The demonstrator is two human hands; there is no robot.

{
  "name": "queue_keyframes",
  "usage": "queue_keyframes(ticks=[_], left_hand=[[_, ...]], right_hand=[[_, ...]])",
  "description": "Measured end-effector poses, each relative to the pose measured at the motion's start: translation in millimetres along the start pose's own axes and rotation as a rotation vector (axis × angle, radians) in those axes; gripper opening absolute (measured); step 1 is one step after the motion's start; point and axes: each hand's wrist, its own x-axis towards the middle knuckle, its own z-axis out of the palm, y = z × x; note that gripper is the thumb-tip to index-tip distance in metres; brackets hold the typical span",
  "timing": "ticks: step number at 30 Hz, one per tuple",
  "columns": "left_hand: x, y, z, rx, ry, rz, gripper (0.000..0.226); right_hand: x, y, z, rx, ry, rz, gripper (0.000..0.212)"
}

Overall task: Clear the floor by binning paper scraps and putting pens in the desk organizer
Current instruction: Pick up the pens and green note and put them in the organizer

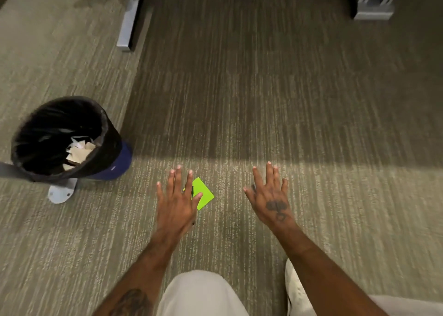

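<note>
Both hands reach out over the carpet (263, 100), palms down, fingers spread and straight, holding nothing. Left hand (176, 202) hovers above a green paper (203, 194) lying flat on the floor; its thumb and forefinger cover the paper's left part, and whether they touch it cannot be told. A thin dark thing, perhaps a pen (192, 191), shows in short bits beside the forefinger and below the hand's heel; too little of it is visible to be sure. Right hand (271, 198), with a dark tattoo on its back, is off to the right of the paper, well apart from it.

At the left stands a bin (112, 148) with a black liner, upright, blue at its base, with pale paper scraps (78, 151) inside. A grey desk foot (61, 191) lies just in front of it. Further desk legs (128, 25) stand at the top left. Pale trousers (199, 294) and a white shoe (294, 287) show at the bottom edge.
</note>
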Motion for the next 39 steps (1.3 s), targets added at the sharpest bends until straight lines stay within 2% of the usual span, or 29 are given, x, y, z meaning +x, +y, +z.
queue_keyframes(ticks=[5, 15, 19, 22, 24, 25, 27, 29, 31, 33, 36, 39], left_hand=[[14.1, -18.2, 84.3, -0.028, -0.012, 0.031, 0.068], [17.7, -39.8, 147.4, 0.042, -0.042, -0.006, 0.086], [14.7, -37.1, 159.5, 0.023, -0.014, -0.035, 0.071], [19.6, -31.2, 168.7, -0.032, -0.045, -0.116, 0.059], [26.5, -27.8, 173.7, -0.155, -0.035, -0.203, 0.052], [29.9, -26.5, 175.2, -0.235, -0.029, -0.249, 0.047], [34.7, -25.3, 178.7, -0.347, -0.022, -0.294, 0.039], [36.6, -25.4, 180.2, -0.454, -0.001, -0.329, 0.030], [37.4, -26.2, 176.2, -0.578, 0.029, -0.390, 0.020], [38.8, -29.9, 169.8, -0.777, 0.043, -0.450, 0.014], [41.5, -33.5, 160.3, -1.119, -0.024, -0.468, 0.017], [40.7, -23.9, 152.7, -1.510, -0.163, -0.525, 0.021]], right_hand=[[20.4, 19.1, 92.9, 0.005, -0.004, 0.032, 0.069], [23.0, 15.4, 160.4, -0.027, -0.029, 0.075, 0.067], [22.9, 15.4, 164.8, 0.011, -0.106, 0.096, 0.059], [23.3, 14.6, 168.4, 0.049, -0.001, 0.111, 0.061], [26.5, 17.9, 169.8, 0.149, 0.038, 0.131, 0.061], [26.9, 20.1, 171.1, 0.232, 0.026, 0.173, 0.054], [32.2, 24.6, 169.0, 0.231, 0.044, 0.193, 0.039], [36.7, 22.1, 169.9, 0.187, 0.068, 0.241, 0.048], [37.8, 9.8, 167.7, 0.333, 0.154, 0.243, 0.036], [39.0, -12.4, 160.8, 0.518, 0.184, 0.230, 0.039], [43.0, -50.4, 147.8, 0.870, 0.122, 0.247, 0.050], [45.6, -91.2, 139.9, 1.033, 0.052, 0.191, 0.050]])
